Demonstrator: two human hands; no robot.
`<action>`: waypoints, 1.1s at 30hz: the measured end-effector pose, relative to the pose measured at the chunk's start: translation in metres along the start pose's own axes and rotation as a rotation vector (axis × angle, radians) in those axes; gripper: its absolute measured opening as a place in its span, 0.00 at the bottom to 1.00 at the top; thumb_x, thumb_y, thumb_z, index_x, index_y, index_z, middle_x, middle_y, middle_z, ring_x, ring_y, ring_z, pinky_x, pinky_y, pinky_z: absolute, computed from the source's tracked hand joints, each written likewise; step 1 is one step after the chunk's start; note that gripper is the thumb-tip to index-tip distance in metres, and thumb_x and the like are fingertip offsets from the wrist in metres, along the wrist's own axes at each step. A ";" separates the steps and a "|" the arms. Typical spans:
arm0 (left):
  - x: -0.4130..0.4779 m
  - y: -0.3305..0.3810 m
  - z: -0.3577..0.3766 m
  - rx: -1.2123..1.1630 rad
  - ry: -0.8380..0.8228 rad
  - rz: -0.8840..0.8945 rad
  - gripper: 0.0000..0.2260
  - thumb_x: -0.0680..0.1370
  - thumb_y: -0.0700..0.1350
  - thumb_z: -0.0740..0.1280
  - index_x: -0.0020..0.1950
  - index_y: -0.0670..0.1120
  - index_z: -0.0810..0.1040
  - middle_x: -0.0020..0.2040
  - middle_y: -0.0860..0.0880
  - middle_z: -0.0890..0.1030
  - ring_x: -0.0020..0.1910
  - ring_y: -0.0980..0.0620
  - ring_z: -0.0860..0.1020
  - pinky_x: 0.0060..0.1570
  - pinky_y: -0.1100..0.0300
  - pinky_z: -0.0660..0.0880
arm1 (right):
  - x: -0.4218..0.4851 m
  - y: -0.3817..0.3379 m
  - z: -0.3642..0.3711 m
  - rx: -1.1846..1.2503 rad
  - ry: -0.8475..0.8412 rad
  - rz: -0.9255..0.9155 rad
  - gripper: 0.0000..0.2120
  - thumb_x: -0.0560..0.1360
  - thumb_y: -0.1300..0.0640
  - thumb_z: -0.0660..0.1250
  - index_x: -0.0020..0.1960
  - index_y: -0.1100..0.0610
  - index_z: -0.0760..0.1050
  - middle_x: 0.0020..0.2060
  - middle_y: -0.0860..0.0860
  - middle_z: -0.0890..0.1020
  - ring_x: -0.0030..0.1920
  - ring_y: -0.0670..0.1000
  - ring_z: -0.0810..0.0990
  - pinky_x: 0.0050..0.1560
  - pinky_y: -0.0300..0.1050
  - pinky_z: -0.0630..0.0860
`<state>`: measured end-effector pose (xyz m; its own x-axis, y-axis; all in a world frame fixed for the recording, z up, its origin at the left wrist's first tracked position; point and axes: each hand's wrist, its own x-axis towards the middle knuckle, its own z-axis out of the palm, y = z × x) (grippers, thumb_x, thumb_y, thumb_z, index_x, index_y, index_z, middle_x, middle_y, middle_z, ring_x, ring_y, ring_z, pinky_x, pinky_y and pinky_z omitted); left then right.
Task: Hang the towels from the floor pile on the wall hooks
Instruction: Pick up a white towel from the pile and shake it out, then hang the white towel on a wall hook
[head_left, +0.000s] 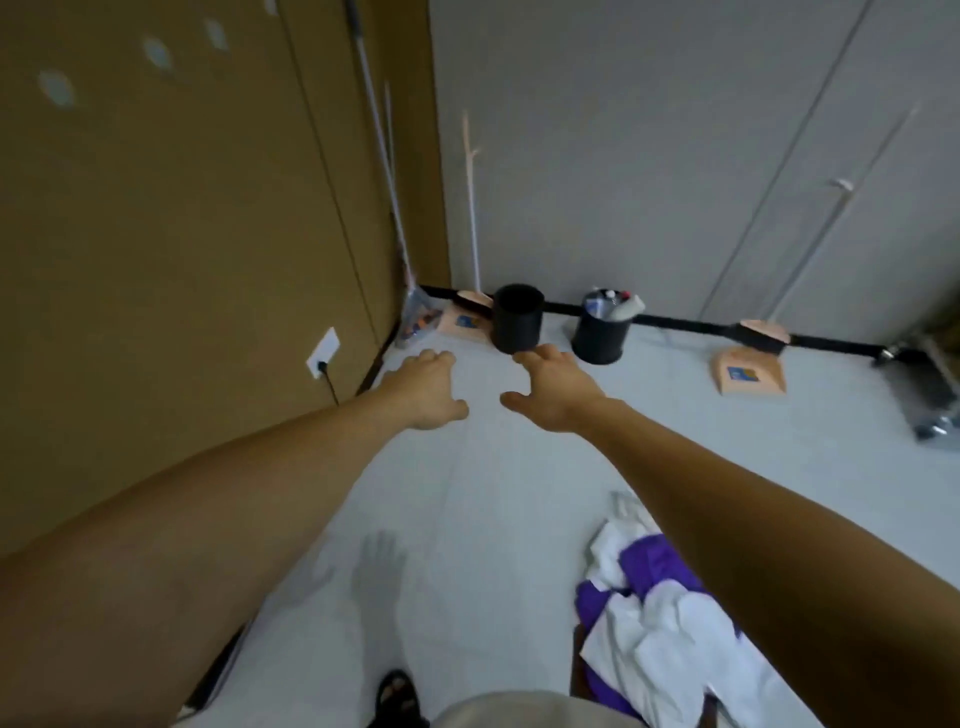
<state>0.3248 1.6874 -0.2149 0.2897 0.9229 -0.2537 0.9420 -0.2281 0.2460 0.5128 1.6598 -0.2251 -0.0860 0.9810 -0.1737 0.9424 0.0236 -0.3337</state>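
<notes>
towel pile (670, 639): a crumpled heap of white and purple cloth lay on the pale floor (519, 493) at the lower right of the head view, close to the person's body. the right forearm crossed above its right edge; neither hand touched it.

right hand (556, 389): stretched forward, palm down, fingers loosely spread, thumb out to the side, gripping nothing. left hand (428, 387): held just beside it at the same height, palm down, fingers relaxed with tips bent slightly, likewise empty. the two hands were near each other but apart. their shadows (379, 571) fell on the floor left of the pile.

beyond the fingertips, an empty black bin (518, 319) stood upright by the black skirting strip (675, 325); a second black bin (600, 335), holding mixed rubbish, stood just right of it. a peach dustpan (748, 366) rested further right, and another (465, 322) sat in the corner beside long thin handles leaning against the grey wall (623, 156).

the brown wall (182, 234) at left carried a white socket (323, 353) with a black plug, and pale round fittings (56, 88) higher up, too blurred to identify. a dark sandal (397, 693) showed at the bottom edge.
</notes>
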 end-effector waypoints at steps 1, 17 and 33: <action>0.011 0.017 0.014 0.027 -0.040 0.029 0.32 0.72 0.57 0.68 0.71 0.45 0.64 0.70 0.43 0.66 0.67 0.42 0.68 0.62 0.46 0.70 | -0.006 0.025 0.004 0.015 -0.014 0.062 0.34 0.75 0.39 0.64 0.75 0.53 0.60 0.72 0.56 0.64 0.70 0.60 0.65 0.68 0.57 0.68; 0.173 0.190 0.289 0.195 -0.606 0.450 0.28 0.73 0.56 0.66 0.70 0.47 0.65 0.68 0.44 0.69 0.64 0.42 0.71 0.56 0.51 0.70 | -0.057 0.294 0.168 0.300 -0.232 0.780 0.24 0.78 0.46 0.63 0.70 0.54 0.68 0.66 0.57 0.71 0.65 0.59 0.70 0.63 0.52 0.71; 0.219 0.184 0.680 0.283 -0.840 0.558 0.11 0.74 0.49 0.65 0.50 0.45 0.69 0.52 0.46 0.74 0.49 0.47 0.74 0.51 0.48 0.76 | -0.076 0.477 0.542 0.311 -0.416 0.770 0.24 0.77 0.59 0.61 0.72 0.53 0.65 0.67 0.55 0.68 0.65 0.58 0.67 0.62 0.54 0.72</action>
<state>0.6765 1.6371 -0.8612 0.6177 0.1769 -0.7663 0.6125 -0.7193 0.3277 0.7934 1.4921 -0.8732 0.3616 0.5556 -0.7487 0.6636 -0.7175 -0.2118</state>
